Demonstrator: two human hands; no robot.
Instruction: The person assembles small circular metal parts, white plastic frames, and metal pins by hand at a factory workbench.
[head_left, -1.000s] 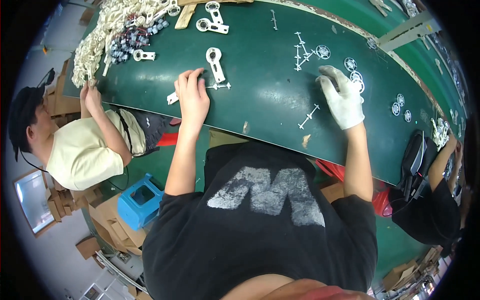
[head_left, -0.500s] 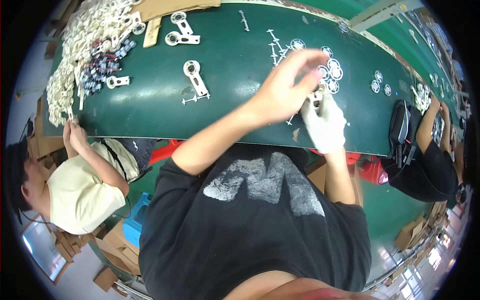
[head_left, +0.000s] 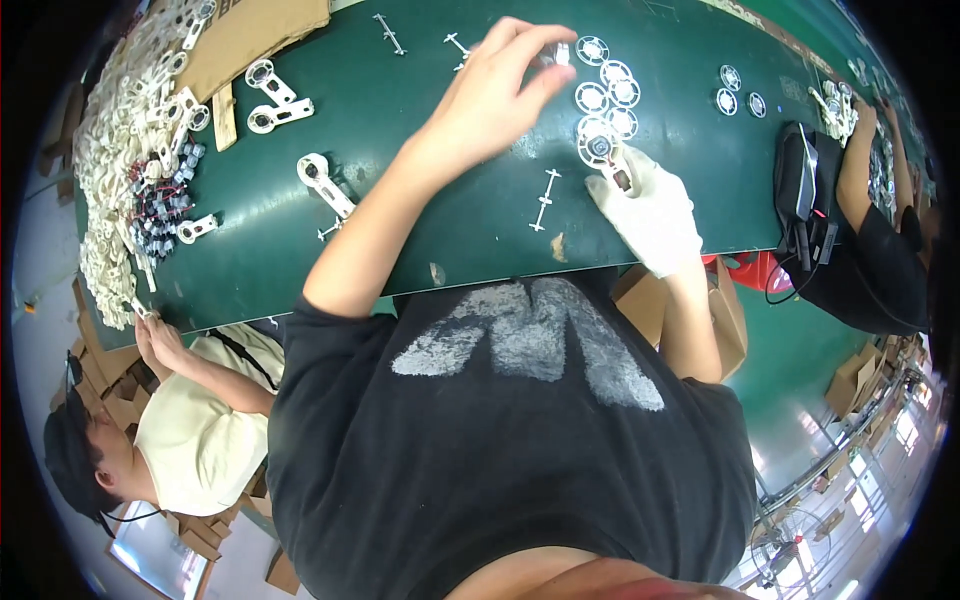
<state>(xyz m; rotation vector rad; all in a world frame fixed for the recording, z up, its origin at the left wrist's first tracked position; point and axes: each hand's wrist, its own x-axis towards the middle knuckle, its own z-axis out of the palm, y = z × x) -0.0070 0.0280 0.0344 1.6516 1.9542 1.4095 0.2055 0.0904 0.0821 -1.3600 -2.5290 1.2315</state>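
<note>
My bare left hand (head_left: pixel 490 95) is raised above the far half of the table. A small whitish, blurred piece (head_left: pixel 562 54) is pinched between its thumb and fingers. My right hand (head_left: pixel 652 212), in a white glove, grips a white plastic arm-shaped part (head_left: pixel 622 172) near the table's front edge. Dark detail shows in the slot of that part, and a white spoked wheel (head_left: pixel 597 142) overlaps its far end. I cannot tell whether the two are joined. Several more spoked wheels (head_left: pixel 624 92) lie just beyond. A thin white cross-barred rod (head_left: pixel 545 200) lies to the left of the glove.
More white arm parts (head_left: pixel 314 170) lie at left. Past them are a heap of white parts (head_left: pixel 95 200), small wired motors (head_left: pixel 165 195) and cardboard (head_left: pixel 255 40). Three wheels (head_left: pixel 728 100) and a black bag (head_left: pixel 806 175) are at right. Co-workers' hands (head_left: pixel 160 340) work at both ends.
My left hand has moved away from the gloved hand, leftward and farther out, and a small whitish piece now shows in its fingers. The right hand keeps its part. The whole view has shifted.
</note>
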